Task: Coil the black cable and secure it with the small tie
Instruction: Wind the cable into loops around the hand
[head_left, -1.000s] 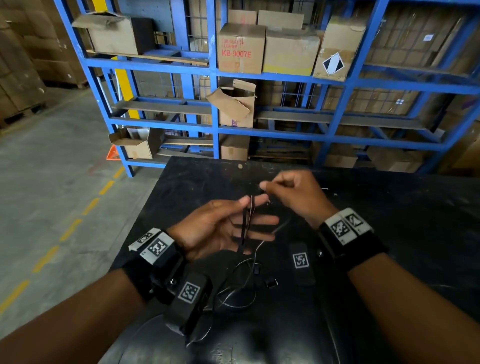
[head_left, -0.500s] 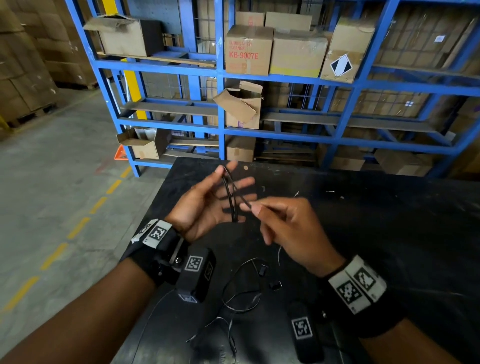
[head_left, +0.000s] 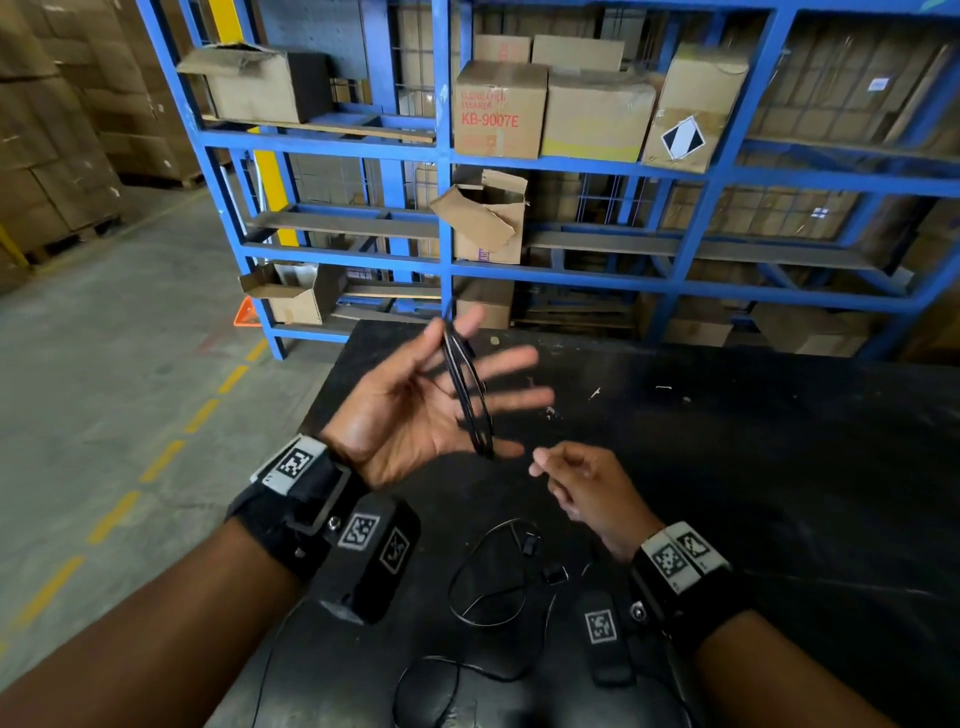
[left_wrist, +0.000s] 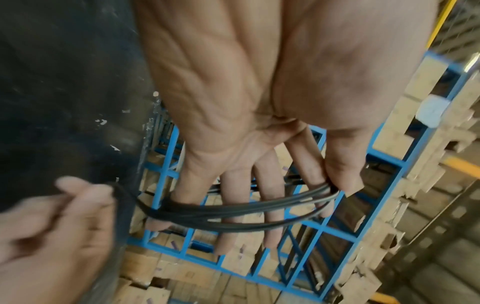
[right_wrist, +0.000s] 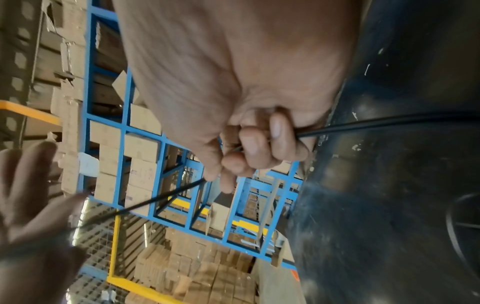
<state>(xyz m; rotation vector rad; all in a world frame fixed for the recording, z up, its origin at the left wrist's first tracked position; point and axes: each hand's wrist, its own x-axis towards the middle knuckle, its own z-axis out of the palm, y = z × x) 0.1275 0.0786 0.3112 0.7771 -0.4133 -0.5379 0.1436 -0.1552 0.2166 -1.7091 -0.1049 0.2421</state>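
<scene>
My left hand (head_left: 415, 410) is raised palm up over the black table (head_left: 727, 441), fingers straight and spread. Several turns of the thin black cable (head_left: 467, 400) run around them from forefinger to little finger. In the left wrist view the thumb tip presses the cable (left_wrist: 233, 214) loops against the forefinger. My right hand (head_left: 576, 483) sits just below the little finger, its fingers curled, pinching the cable (right_wrist: 389, 123) between thumb and fingers. The remaining cable (head_left: 488, 577) lies in loose loops on the table, with two small black pieces on it. I cannot make out a tie.
Blue steel shelving (head_left: 447, 270) with cardboard boxes (head_left: 498, 109) stands right behind the table's far edge. Concrete floor with a dashed yellow line (head_left: 161, 457) lies left of the table. Stacked cartons (head_left: 47, 130) fill the far left.
My right hand has swung from beyond the left fingertips down toward me, now below the little finger, drawing the cable across the left hand. The left hand has lifted and spread.
</scene>
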